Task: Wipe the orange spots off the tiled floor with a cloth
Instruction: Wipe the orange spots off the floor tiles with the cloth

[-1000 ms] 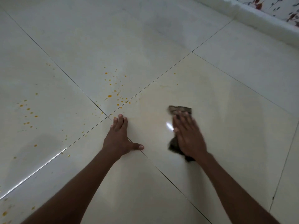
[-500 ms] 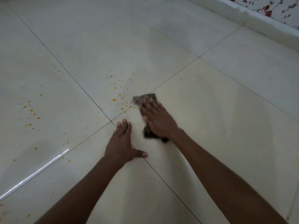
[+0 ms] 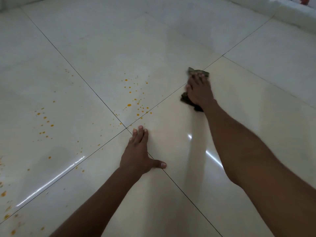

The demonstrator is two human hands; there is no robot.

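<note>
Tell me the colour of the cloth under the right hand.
The cloth is dark, a greyish olive-brown, seen in the head view beneath the right hand.

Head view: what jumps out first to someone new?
Orange spots scattered over the pale floor tiles, centre and left. The right hand presses a dark cloth flat on the grout line, right of the spots. The left hand rests flat below them.
</note>
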